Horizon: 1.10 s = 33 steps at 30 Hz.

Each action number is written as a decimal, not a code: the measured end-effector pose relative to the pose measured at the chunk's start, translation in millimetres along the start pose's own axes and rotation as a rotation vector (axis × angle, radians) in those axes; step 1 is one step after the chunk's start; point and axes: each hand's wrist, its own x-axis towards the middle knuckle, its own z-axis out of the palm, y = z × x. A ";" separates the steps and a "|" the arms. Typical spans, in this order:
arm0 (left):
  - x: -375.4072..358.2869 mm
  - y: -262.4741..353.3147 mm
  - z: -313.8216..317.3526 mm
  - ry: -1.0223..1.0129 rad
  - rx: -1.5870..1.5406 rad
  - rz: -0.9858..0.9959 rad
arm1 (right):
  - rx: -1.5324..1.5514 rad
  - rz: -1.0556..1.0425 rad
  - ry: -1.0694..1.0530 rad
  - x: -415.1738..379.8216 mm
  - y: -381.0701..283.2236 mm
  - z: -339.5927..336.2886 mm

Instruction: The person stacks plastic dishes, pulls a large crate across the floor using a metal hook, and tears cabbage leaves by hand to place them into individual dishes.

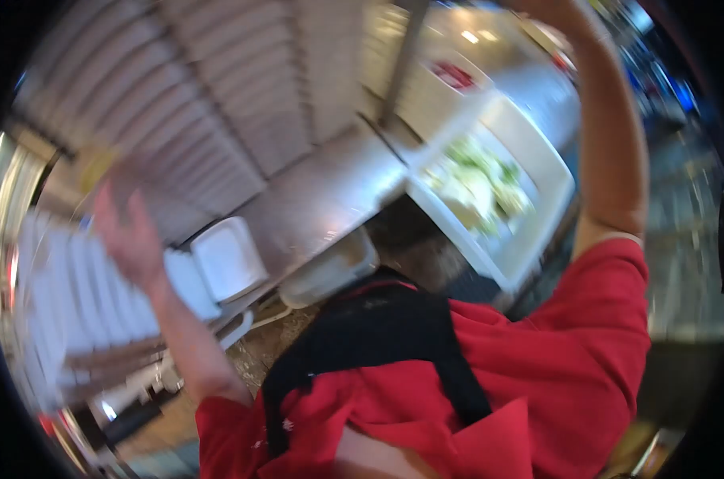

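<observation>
My left hand (126, 235) reaches out at the left, smeared by motion, with thumb and fingers apart and nothing visible in it. It is in front of tall stacks of whitish ribbed trays or containers (218, 72), close to a blurred yellowish patch. My right arm stretches up at the right, and my right hand (542, 9) is cut off at the top edge, so its fingers are hidden. Below that arm, a white rectangular tub (549, 188) holds pale green leafy pieces, like cut lettuce or cabbage (478, 188).
A metal counter (322, 195) runs between the stacks and the tub. Beyond the tub is a white container (426, 104) with something red in it. A white lidded box (226, 255) lies near the left forearm, and a translucent bin (330, 271) sits under the counter edge.
</observation>
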 end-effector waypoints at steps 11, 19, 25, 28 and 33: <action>-114.8 165.1 71.4 -0.671 -0.713 0.240 | 0.162 0.885 -0.745 -337.5 15.0 114.9; -138.5 318.9 114.3 -1.049 -1.154 0.491 | 0.041 1.168 -1.016 -391.5 85.2 108.0; -161.6 349.5 148.4 -1.369 -1.089 0.449 | 0.094 1.224 -0.582 -412.6 91.2 102.3; -164.8 361.0 165.5 -1.548 -1.111 0.008 | 0.491 1.252 -0.412 -399.8 76.7 65.2; -158.7 385.3 161.0 -1.980 -1.548 -0.644 | 1.364 1.285 0.029 -362.9 49.9 51.3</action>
